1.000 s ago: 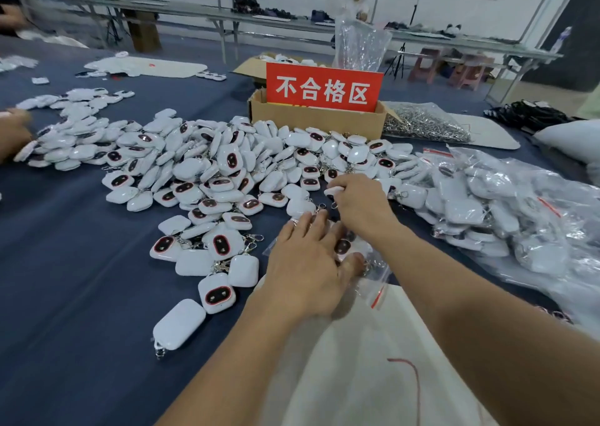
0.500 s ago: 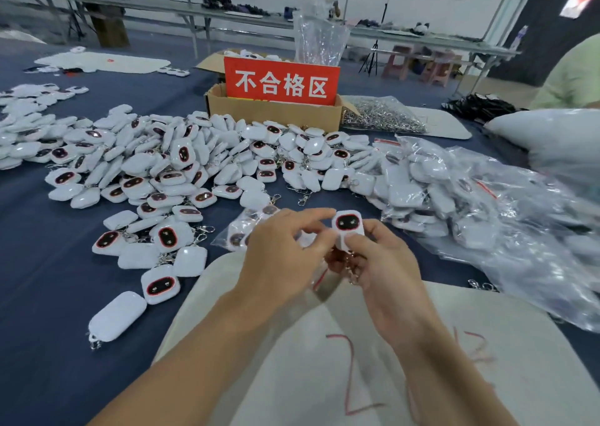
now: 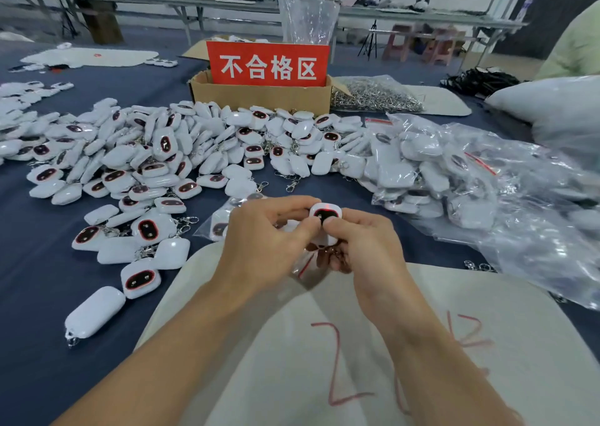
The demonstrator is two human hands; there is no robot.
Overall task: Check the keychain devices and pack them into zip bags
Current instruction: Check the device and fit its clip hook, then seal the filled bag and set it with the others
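Keychain device [image 3: 325,216] is held up well in front of the cardboard box [image 3: 259,99]. The left hand [image 3: 269,240] and right hand [image 3: 360,243] both curl round it, thumbs on its dark face. It is probably best to press each button squarely and watch the red glow at its top edge. The fingers hide its clip and most of the zip bag [image 3: 303,266] beneath.

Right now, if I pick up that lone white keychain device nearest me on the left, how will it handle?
The keychain device probably stays rigid: its shell looks like hard glossy plastic. It may be slippery, with smooth rounded sides. Its metal clip would likely dangle loosely.
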